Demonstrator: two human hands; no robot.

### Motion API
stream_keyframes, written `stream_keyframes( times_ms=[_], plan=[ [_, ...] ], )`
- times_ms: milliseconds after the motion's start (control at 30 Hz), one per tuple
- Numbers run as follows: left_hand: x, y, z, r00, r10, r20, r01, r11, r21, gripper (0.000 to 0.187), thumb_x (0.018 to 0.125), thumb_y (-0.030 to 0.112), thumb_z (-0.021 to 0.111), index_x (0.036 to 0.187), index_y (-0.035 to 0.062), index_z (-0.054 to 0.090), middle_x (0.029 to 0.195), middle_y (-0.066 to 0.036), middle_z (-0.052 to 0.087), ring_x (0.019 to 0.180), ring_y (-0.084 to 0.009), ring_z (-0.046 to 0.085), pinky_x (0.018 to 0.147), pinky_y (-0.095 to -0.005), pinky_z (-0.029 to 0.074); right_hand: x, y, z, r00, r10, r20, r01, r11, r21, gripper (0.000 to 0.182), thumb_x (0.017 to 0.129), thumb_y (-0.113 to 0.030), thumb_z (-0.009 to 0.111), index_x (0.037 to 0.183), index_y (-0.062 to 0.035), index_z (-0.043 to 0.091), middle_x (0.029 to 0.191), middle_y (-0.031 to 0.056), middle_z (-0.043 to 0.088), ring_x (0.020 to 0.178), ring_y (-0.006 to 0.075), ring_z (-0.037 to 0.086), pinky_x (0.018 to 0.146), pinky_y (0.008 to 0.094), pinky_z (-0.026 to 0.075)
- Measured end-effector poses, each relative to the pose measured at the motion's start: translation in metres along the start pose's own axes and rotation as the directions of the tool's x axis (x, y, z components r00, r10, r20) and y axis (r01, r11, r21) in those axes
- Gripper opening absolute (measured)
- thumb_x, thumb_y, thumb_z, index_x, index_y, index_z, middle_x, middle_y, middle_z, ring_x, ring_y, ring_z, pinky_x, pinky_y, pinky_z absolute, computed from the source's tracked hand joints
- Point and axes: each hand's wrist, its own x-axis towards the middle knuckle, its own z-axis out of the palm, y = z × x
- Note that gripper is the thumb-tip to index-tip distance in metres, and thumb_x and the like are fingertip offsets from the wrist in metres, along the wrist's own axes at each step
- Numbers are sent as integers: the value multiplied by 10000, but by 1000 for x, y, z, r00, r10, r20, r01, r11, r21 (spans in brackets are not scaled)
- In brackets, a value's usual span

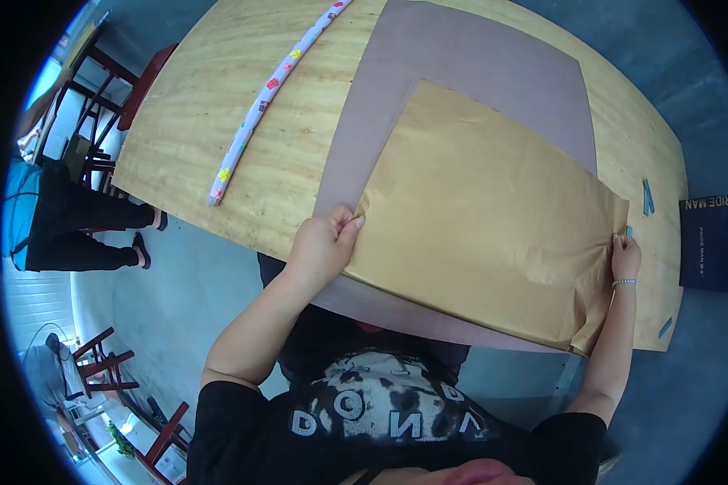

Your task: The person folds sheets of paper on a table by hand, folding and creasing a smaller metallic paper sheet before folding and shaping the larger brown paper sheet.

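Observation:
A large sheet of brown wrapping paper (477, 210) lies over a bigger mauve sheet (493, 48) on the wooden table. My left hand (328, 238) pinches the brown paper's left edge between thumb and fingers. At the opposite edge, my right hand (625, 257) is closed on the paper, which is creased and bunched there. The lower right corner of the paper is crumpled and folded. Just above my right hand shows a small bluish-green piece, partly hidden.
A patterned paper roll (271, 87) lies along the left of the plywood table (194, 105). Thin blue-green strips (648, 197) sit near its right edge. Beyond stands a dark box (713, 242). At left are a person (65, 214) and dark red wooden chairs (101, 364).

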Motion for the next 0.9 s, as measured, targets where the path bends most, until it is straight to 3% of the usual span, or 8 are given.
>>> stream_keyframes(
  times_ms=[33,100,167,267,433,900],
  plan=[
    [-1,1,-1,1000,-2,0,2,1000,1,259,949,227,640,807,14,602,613,-174,591,541,-287,587,544,-397,448,0,0,-1,1000,7,7,-7,1000,-5,303,944,-264,642,826,15,651,773,184,684,697,299,654,693,402,498],
    [-1,5,-3,997,-47,54,43,997,64,204,989,157,621,862,-3,616,651,-23,629,588,-52,515,529,-260,420,-1,-3,-2,1000,15,15,-14,1000,-10,303,946,-263,643,824,15,651,772,179,687,696,290,653,694,393,498],
    [-4,7,-4,999,-33,36,30,997,69,200,986,151,624,858,-3,613,649,-24,628,586,-51,512,529,-259,418,-2,-8,-5,999,24,33,-23,999,-29,292,949,-250,641,825,15,645,766,160,685,681,255,635,693,371,494],
    [-10,8,-9,1000,6,7,-7,997,77,196,974,143,635,846,-2,607,639,-28,621,577,-53,504,524,-259,411,-3,-9,-7,998,14,68,-16,999,36,253,939,-226,651,886,21,669,815,193,696,743,294,669,732,374,513],
    [-15,11,-19,998,61,-24,-56,982,181,197,954,141,655,824,3,601,609,-40,601,555,-57,491,503,-267,397,-7,-19,-8,998,-5,65,0,997,71,242,935,-210,657,859,20,664,773,184,682,697,272,646,702,373,502],
    [-17,13,-23,991,121,-63,-100,957,272,237,914,207,690,792,22,608,577,-150,583,484,-241,561,491,-360,429,-8,-16,-3,998,-11,67,9,999,37,292,931,-226,657,779,19,608,714,192,637,632,307,589,658,393,480]
  ],
)
